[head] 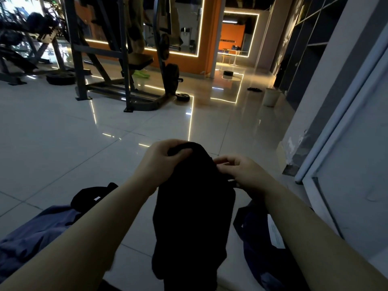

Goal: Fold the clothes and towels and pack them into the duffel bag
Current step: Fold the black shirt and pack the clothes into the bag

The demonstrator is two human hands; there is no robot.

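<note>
A black garment hangs in front of me above the tiled floor, held up by both hands. My left hand grips its top edge, fingers curled over the cloth. My right hand pinches the garment's upper right edge. On the floor at lower right lies a dark blue duffel bag, partly hidden by my right forearm. A blue-purple garment lies crumpled at lower left, with another black piece of clothing beside it.
A metal weight machine with weight plates stands ahead on the left. A white bin sits by the grey lockers on the right. A white door frame runs close along my right. Glossy tiles stretch ahead.
</note>
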